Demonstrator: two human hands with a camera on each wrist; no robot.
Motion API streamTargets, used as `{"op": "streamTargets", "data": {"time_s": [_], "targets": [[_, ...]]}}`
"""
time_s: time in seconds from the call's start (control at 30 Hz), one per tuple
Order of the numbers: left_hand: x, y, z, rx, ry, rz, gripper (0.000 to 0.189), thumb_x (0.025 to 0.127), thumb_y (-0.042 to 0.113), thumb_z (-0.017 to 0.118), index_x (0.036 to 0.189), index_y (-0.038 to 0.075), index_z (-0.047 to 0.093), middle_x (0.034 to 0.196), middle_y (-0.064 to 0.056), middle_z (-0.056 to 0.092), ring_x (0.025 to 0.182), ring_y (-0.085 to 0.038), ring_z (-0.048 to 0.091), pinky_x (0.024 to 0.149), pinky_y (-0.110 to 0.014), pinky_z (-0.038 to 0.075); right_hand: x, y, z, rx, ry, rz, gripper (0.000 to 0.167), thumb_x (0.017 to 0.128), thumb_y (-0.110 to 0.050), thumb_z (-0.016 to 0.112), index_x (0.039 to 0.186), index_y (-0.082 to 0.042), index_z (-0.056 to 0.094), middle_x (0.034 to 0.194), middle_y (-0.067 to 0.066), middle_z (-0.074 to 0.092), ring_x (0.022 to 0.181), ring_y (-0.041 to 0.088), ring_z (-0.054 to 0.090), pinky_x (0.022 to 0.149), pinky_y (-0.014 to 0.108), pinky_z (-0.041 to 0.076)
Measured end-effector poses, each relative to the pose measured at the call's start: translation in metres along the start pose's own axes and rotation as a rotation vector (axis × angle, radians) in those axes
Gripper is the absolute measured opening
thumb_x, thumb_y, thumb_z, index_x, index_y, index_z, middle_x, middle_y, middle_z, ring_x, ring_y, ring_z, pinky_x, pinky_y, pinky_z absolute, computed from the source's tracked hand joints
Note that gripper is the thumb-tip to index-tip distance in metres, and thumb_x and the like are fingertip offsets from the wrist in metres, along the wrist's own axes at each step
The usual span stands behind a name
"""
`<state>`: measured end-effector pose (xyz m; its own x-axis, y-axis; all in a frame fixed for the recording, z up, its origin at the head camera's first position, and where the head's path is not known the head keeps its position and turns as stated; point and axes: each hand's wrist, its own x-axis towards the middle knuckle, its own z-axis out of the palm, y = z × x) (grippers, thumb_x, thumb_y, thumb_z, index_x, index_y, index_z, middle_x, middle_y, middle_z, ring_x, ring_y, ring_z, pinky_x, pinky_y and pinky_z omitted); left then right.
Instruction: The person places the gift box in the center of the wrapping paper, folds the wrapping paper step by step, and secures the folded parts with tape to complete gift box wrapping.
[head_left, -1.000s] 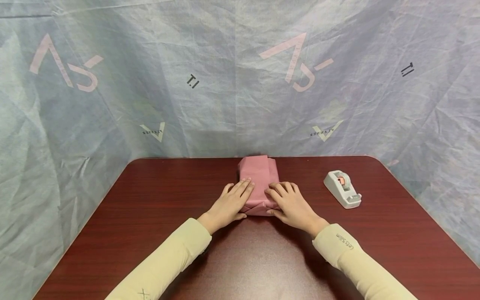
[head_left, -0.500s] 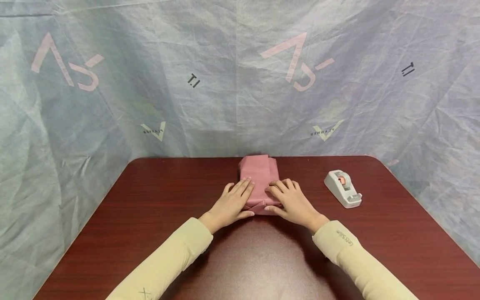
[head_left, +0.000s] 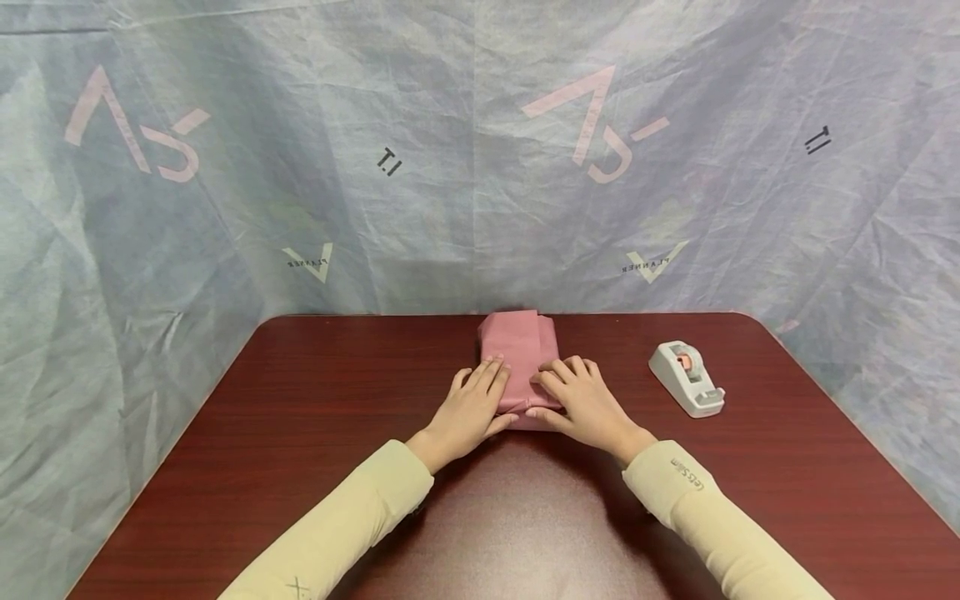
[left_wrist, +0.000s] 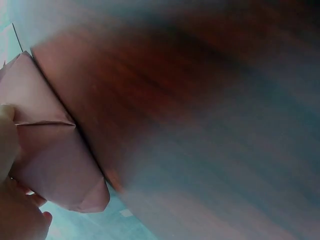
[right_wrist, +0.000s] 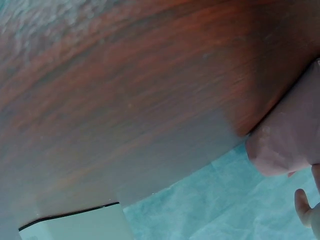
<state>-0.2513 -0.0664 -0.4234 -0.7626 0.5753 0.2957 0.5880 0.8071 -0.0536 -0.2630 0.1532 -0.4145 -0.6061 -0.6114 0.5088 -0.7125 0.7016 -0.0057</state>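
Observation:
A package wrapped in pink paper (head_left: 517, 342) lies lengthwise near the table's far edge. My left hand (head_left: 468, 412) rests on its left side with fingers extended over the top and the thumb against the near end. From the right, my right hand (head_left: 588, 408) touches the top with slightly bent fingers, its thumb pressing the near end flap. The two thumbs almost meet there. In the left wrist view, the pink package (left_wrist: 55, 155) shows a fold line along its side. Fingertips of the right hand (right_wrist: 307, 207) appear beside the package's corner in the right wrist view.
To the right of the package, a white tape dispenser (head_left: 686, 379) holding a roll of tape stands on the dark red wooden table (head_left: 337, 375). A grey printed cloth (head_left: 420, 208) hangs behind the table and along both sides.
My left thumb has moved up and inward onto the near end flap, and my right thumb has shifted left along it. The package stays in place.

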Motion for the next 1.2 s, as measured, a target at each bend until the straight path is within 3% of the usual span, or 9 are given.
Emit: {"op": "streamTargets", "data": {"time_s": [0.47, 0.63, 0.8, 0.93, 1.2], "targets": [[0.0, 0.001, 0.001, -0.051, 0.003, -0.038, 0.069, 0.093, 0.053, 0.036, 0.142, 0.005, 0.031, 0.148, -0.012, 0.029, 0.136, -0.025, 0.028, 0.103, -0.047, 0.027, 0.002, -0.001, -0.002, 0.059, -0.002, 0.033, 0.034, 0.082, -0.045, 0.062, 0.103, -0.018, 0.062, 0.105, -0.001, 0.055, 0.094, 0.021, 0.045, 0.082, 0.044, 0.034], [0.001, 0.002, 0.001, -0.019, -0.013, -0.038, 0.069, 0.094, 0.054, 0.033, 0.143, 0.006, 0.029, 0.149, -0.011, 0.028, 0.137, -0.024, 0.027, 0.104, -0.047, 0.027, -0.007, 0.006, -0.007, 0.086, -0.076, -0.013, 0.062, 0.07, -0.047, 0.073, 0.12, -0.016, 0.055, 0.124, 0.004, 0.05, 0.109, 0.024, 0.042, 0.086, 0.046, 0.034], [0.002, 0.003, 0.0, -0.012, -0.011, -0.036, 0.067, 0.094, 0.052, 0.033, 0.142, 0.006, 0.03, 0.148, -0.011, 0.029, 0.136, -0.024, 0.029, 0.104, -0.047, 0.027, -0.016, 0.011, -0.005, -0.005, -0.154, -0.068, 0.088, 0.061, -0.041, 0.08, 0.135, -0.013, 0.041, 0.138, 0.008, 0.04, 0.123, 0.029, 0.036, 0.091, 0.049, 0.036], [0.002, 0.003, -0.001, -0.013, -0.017, -0.04, 0.066, 0.095, 0.051, 0.033, 0.143, 0.006, 0.029, 0.149, -0.01, 0.029, 0.136, -0.024, 0.03, 0.105, -0.047, 0.027, -0.02, 0.012, -0.002, -0.02, -0.135, -0.09, 0.087, 0.064, -0.032, 0.08, 0.137, -0.01, 0.038, 0.14, 0.009, 0.039, 0.126, 0.032, 0.035, 0.092, 0.049, 0.038], [0.002, 0.004, -0.002, -0.016, -0.011, -0.034, 0.062, 0.096, 0.047, 0.033, 0.142, 0.005, 0.031, 0.148, -0.012, 0.029, 0.136, -0.024, 0.03, 0.104, -0.048, 0.028, -0.025, 0.017, 0.003, 0.066, -0.107, -0.127, 0.08, 0.069, -0.016, 0.076, 0.138, -0.006, 0.038, 0.141, 0.011, 0.039, 0.13, 0.032, 0.033, 0.102, 0.047, 0.033]]}}
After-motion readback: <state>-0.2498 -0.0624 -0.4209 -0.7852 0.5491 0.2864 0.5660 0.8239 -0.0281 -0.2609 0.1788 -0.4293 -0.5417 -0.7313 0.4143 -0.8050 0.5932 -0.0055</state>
